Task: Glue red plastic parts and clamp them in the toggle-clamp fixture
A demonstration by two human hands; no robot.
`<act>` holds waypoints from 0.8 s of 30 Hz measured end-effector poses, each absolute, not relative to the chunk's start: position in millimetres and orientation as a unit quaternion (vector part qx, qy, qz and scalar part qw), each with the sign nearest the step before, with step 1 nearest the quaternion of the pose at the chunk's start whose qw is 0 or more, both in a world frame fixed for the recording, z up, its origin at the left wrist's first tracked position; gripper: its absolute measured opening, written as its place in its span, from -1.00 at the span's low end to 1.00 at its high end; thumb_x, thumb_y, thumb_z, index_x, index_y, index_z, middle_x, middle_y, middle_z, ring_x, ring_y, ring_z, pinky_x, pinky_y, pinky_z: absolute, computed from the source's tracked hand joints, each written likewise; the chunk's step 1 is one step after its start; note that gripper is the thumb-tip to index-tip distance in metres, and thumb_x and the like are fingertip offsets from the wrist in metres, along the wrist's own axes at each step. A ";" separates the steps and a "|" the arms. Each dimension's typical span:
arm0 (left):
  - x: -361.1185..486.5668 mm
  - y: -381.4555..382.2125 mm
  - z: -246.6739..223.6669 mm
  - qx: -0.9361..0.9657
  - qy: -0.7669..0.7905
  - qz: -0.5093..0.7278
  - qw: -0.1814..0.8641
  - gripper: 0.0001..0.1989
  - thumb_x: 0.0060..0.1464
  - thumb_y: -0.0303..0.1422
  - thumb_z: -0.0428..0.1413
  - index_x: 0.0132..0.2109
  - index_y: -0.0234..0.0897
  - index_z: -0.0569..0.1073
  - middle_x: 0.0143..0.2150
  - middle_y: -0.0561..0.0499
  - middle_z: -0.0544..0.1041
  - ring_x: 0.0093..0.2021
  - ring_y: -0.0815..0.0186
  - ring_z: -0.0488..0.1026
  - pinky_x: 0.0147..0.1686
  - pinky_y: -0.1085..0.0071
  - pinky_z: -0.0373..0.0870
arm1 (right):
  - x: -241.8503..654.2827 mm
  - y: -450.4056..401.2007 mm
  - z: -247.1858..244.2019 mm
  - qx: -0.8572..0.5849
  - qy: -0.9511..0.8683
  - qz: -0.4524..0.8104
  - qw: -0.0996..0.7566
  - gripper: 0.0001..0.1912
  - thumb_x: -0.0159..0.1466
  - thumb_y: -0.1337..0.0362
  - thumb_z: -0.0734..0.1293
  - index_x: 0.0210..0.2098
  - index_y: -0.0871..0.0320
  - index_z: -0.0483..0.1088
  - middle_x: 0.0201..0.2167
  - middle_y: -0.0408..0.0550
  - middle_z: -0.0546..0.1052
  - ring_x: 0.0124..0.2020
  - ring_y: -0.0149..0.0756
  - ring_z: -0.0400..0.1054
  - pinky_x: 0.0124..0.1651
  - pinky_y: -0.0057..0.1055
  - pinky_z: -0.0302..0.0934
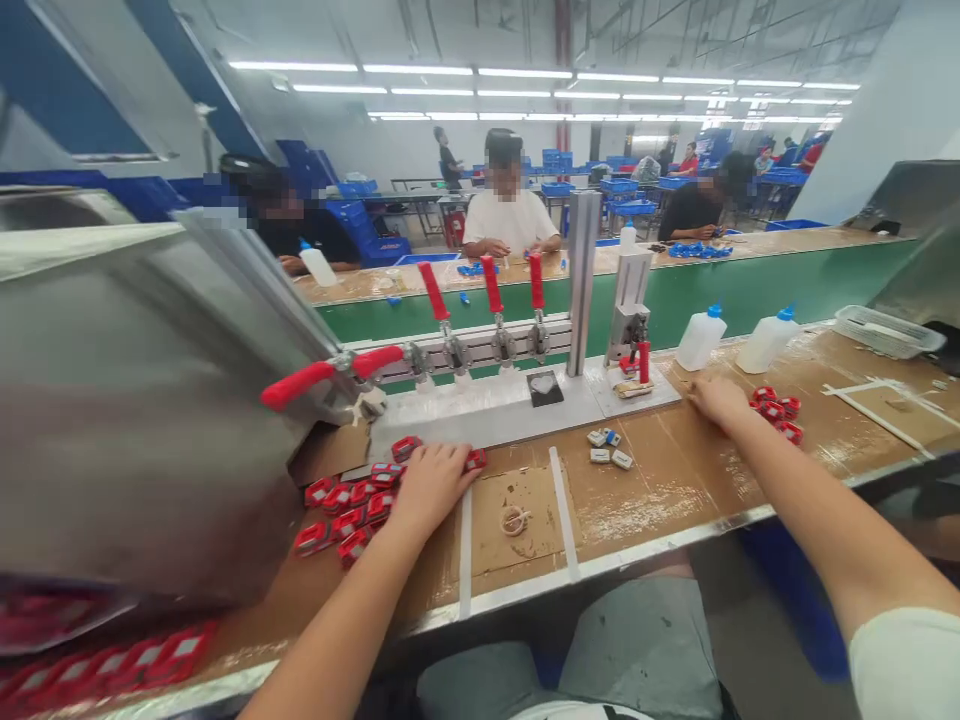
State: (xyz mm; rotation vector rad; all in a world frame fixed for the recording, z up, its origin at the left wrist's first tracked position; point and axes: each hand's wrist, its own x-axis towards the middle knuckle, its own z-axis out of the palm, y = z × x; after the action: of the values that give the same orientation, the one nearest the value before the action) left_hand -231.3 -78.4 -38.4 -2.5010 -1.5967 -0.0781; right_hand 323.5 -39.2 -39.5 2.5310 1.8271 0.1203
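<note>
My left hand point(435, 483) is over the table with its fingers curled down, and a small red plastic case point(475, 460) shows at the fingertips. A heap of similar red cases point(352, 510) lies to the left of this hand. My right hand point(718, 402) is at the right end of the white base plate point(480, 412), its fingers drawn together and pointing down; whatever they hold is hidden. Just left of it stands a small toggle clamp with a red handle point(643, 362), with a red piece point(628, 366) under it.
Several red-handled clamps point(491, 285) line the rear rail. White blocks point(609, 455) lie mid-table, and more red cases point(776, 410) at right. Two white bottles point(703, 338) stand behind my right hand. A metal housing point(142, 420) rises at left. People sit across the bench.
</note>
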 end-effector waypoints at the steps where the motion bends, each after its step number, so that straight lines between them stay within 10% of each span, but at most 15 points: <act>1: -229.0 -78.1 -38.7 -0.847 -0.525 -0.031 0.081 -0.79 0.28 -0.21 0.12 -0.03 -0.20 0.50 -0.09 -0.20 0.59 0.02 -0.05 0.47 0.06 0.09 0.22 | 323.8 -38.1 -42.7 0.796 0.604 0.033 0.018 -0.74 0.34 0.20 0.38 -0.11 0.28 0.55 -0.07 0.39 0.54 0.00 0.12 0.44 -0.02 -0.08 0.26; 6: -227.3 -77.9 -50.8 -0.868 -0.483 -0.054 0.102 -0.76 0.31 -0.21 0.14 0.04 -0.20 0.46 0.00 -0.19 0.55 0.04 0.01 0.46 0.04 0.14 0.21 | 304.7 -61.8 -82.0 0.737 0.671 0.078 -0.016 -0.73 0.32 0.23 0.36 -0.09 0.31 0.53 -0.12 0.36 0.52 -0.07 0.13 0.46 -0.03 -0.09 0.28; 16: -187.5 -68.8 -43.4 -0.876 -0.468 -0.117 -0.025 -0.76 0.32 -0.25 0.13 0.05 -0.26 0.43 -0.03 -0.15 0.54 -0.03 0.08 0.49 -0.03 0.23 0.30 | 166.2 -100.7 -63.4 0.614 0.693 0.063 -0.374 -0.56 0.43 -0.09 0.19 -0.22 0.11 0.50 -0.21 0.12 0.50 -0.10 -0.02 0.37 0.00 -0.15 0.23; 24: -153.2 -59.9 -76.0 -0.782 -0.456 -0.333 -0.265 -0.67 0.12 -0.33 0.29 0.04 -0.21 0.54 -0.02 -0.04 0.51 -0.03 0.21 0.51 0.06 0.31 0.42 | 38.4 -117.0 -44.8 0.251 0.958 -0.098 -0.095 -0.60 0.45 0.05 0.25 -0.44 0.14 0.39 -0.50 -0.08 0.46 -0.46 -0.32 0.24 -0.36 -0.35 -0.10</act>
State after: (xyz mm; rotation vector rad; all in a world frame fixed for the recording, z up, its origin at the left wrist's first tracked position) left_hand -153.2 -59.9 -76.0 -2.9813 -1.7403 -1.2685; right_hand 38.4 -117.0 -44.8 0.8388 3.2077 -0.3269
